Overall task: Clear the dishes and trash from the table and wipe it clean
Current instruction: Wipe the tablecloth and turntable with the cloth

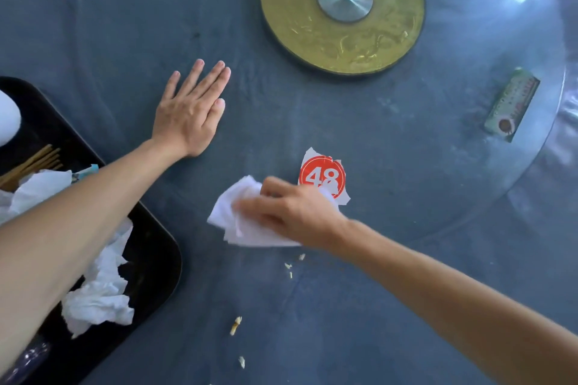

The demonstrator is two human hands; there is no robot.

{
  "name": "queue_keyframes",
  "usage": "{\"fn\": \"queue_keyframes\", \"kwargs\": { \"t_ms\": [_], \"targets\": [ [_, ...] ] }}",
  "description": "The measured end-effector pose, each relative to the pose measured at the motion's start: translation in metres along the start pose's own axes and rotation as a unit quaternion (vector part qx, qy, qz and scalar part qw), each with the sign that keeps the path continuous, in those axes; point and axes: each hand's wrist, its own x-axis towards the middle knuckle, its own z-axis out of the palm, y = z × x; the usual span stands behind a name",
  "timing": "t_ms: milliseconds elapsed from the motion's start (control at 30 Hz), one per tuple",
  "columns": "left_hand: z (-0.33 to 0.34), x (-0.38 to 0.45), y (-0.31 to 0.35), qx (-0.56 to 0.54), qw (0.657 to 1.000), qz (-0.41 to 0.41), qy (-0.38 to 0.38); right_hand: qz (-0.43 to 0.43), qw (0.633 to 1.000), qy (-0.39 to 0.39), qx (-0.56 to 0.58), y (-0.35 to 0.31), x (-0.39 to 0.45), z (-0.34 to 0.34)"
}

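My right hand [291, 211] grips a wad of white tissue [233, 222] and presses it on the dark blue table [125, 25], blurred with motion. Just behind it lies a torn paper with a red "48" circle [322, 173]. My left hand [194, 106] rests flat on the table, fingers spread, holding nothing. Small pale food crumbs [236, 325] lie on the table near me. A black tray [156, 259] at the left holds crumpled white tissues [100, 300], wooden chopsticks [31, 162] and part of a white dish [7, 119].
A gold round turntable base with a metal hub [344, 6] sits at the back centre under a glass lazy Susan whose rim [550, 134] curves at the right. A green paper packet [513, 103] lies at the right.
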Motion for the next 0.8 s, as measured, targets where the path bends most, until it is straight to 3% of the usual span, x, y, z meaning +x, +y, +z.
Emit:
{"fn": "queue_keyframes", "kwargs": {
  "t_ms": [200,300,500,667,800],
  "targets": [
    [-0.016,0.022,-0.033,0.009,0.999,0.031,-0.039,0.162,0.976,0.136,-0.048,0.097,0.046,-0.105],
    [-0.031,0.038,-0.041,0.024,0.998,0.023,-0.059,0.243,0.951,0.158,-0.105,0.155,0.065,-0.147],
    [-0.016,0.021,0.063,-0.074,0.995,-0.041,-0.061,0.337,0.916,0.18,-0.126,0.198,0.091,-0.131],
    [0.008,0.014,0.067,-0.004,0.999,-0.05,-0.015,0.271,0.942,0.128,-0.151,0.137,0.077,-0.084],
    [0.005,0.024,0.038,0.004,1.0,-0.009,-0.012,0.182,0.972,0.017,-0.149,0.062,0.037,-0.039]
  ]
}}
